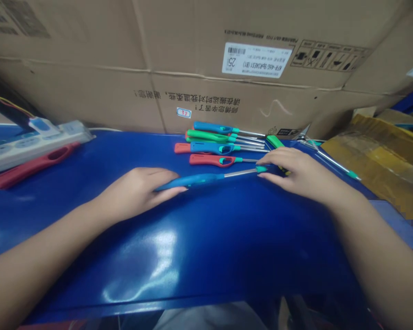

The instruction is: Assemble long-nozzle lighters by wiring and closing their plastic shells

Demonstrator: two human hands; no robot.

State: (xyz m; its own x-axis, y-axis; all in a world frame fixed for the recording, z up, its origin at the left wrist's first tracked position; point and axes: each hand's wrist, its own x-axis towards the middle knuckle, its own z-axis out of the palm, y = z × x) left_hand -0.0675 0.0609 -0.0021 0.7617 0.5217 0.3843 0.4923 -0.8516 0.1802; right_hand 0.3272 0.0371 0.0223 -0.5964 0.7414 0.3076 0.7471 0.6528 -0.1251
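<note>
The two hands are apart, one at each end of a single lighter. The left hand [136, 195] curls over the handle of a long blue plastic utility lighter [196, 180], and the right hand [304, 174] closes around its teal-tipped steel nozzle [251, 172]; how firm each grip is cannot be told. This lighter is held level just over a glossy blue table [141, 305], near the middle of the view.

Just beyond it lie five more lighters side by side, nozzles pointing right: two blue, one green and two red, one red partly hidden [211, 146]. A bright green handle [275, 141] sticks out beyond the right hand, and a thin steel rod with a teal tip [333, 162] lies to its right.

Well to the left are one red lighter handle [34, 166] and one white power strip [37, 146]. One large cardboard carton [89, 91] with one white barcode label [256, 59] stands behind the table.
</note>
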